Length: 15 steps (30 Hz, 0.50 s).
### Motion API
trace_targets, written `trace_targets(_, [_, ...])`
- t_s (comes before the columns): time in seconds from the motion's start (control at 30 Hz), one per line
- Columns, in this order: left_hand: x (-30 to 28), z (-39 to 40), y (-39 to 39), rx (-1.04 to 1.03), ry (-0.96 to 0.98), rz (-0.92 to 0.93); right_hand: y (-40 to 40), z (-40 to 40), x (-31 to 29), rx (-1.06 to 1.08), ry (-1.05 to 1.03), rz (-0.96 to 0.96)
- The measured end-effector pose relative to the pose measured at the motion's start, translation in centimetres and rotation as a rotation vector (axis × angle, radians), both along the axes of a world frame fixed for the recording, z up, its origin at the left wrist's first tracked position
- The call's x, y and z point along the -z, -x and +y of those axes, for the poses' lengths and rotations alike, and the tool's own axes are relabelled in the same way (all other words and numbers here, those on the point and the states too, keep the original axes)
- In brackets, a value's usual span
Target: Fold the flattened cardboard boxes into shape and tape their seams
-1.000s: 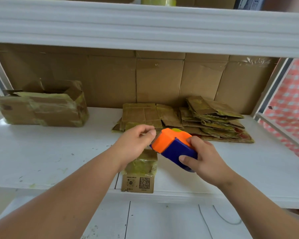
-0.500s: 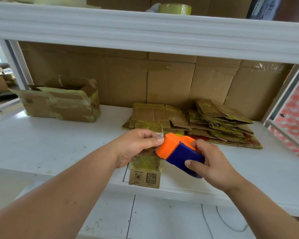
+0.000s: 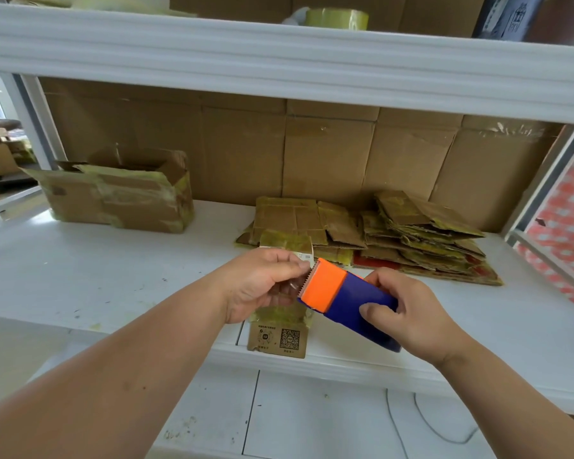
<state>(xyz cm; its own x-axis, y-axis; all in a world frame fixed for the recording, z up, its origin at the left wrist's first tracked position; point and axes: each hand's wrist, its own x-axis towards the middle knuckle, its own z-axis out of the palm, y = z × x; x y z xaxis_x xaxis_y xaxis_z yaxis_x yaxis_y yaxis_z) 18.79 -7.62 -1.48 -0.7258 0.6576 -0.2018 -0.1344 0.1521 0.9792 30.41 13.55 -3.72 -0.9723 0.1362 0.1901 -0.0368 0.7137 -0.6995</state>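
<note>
Orange-and-blue tape dispenser [image 3: 345, 303] is gripped by right hand [image 3: 408, 319]; clear tape end is pinched by left hand [image 3: 262, 283] fingers at the toothed edge. Small cardboard box [image 3: 279, 336] sits at shelf [image 3: 113, 276] front edge. Risk: tape may fold onto itself if slack.

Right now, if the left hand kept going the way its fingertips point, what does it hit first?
The left hand points right, at the orange toothed head of the blue tape dispenser. That comes first; its fingertips look nearly on it already, though depth is unclear.
</note>
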Motion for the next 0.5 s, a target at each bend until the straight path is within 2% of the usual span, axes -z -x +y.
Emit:
trace_targets(0.2, [0.3, 0.3, -0.6, -0.131, -0.023, 0.035, 0.2, -0.7, -0.9, 0.022, -0.079, 0.005])
trace_targets(0.33, [0.1, -0.1, -0.5, -0.189, 0.015, 0.142, 0.4, -1.3, -1.5, 0.025, -0.134, -0.027])
trace_targets(0.5, [-0.2, -0.9, 0.2, -0.222, 0.015, 0.179, 1.0, -1.6, -2.5, -0.015, -0.131, -0.044])
